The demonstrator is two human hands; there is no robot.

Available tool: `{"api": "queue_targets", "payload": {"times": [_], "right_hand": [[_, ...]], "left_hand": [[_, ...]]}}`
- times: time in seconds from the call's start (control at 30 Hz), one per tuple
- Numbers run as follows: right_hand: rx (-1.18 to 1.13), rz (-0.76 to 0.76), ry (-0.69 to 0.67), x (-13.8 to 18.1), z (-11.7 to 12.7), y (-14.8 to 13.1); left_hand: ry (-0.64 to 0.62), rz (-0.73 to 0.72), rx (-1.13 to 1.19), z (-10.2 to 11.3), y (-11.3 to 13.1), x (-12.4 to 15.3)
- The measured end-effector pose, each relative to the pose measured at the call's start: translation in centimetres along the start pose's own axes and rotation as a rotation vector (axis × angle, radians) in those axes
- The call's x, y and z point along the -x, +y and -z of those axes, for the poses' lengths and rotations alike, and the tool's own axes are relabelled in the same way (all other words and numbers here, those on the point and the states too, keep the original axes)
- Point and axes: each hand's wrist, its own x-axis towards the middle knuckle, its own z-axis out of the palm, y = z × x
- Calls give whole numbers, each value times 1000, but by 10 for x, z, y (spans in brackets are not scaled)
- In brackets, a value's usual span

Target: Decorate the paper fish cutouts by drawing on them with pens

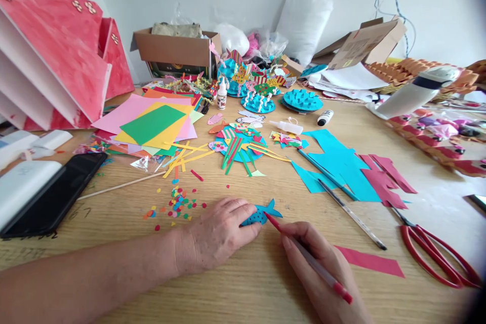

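A small blue paper fish (255,216) with dark dots on its body lies flat on the wooden table. My left hand (224,230) holds it down, its fingers covering the head end. My right hand (319,268) is closed around a red pen (313,263), whose tip meets the fish near the tail. Just right of that hand lies a strip of dark pink paper (370,261). Small coloured paper dots (180,202) are scattered beyond my left forearm.
Red-handled scissors (436,255), a second pen (353,215) and cut blue paper (334,157) lie to the right. Coloured sheets (154,124), a glue bottle (221,95) and a decorated blue disc (243,144) are farther back. A black phone (56,195) lies at left.
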Motion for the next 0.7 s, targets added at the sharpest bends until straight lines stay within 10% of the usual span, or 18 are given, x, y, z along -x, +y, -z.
{"api": "queue_targets", "payload": {"times": [0.7], "right_hand": [[64, 59, -20, -1, -1, 1]], "left_hand": [[31, -12, -3, -1, 0, 0]]}}
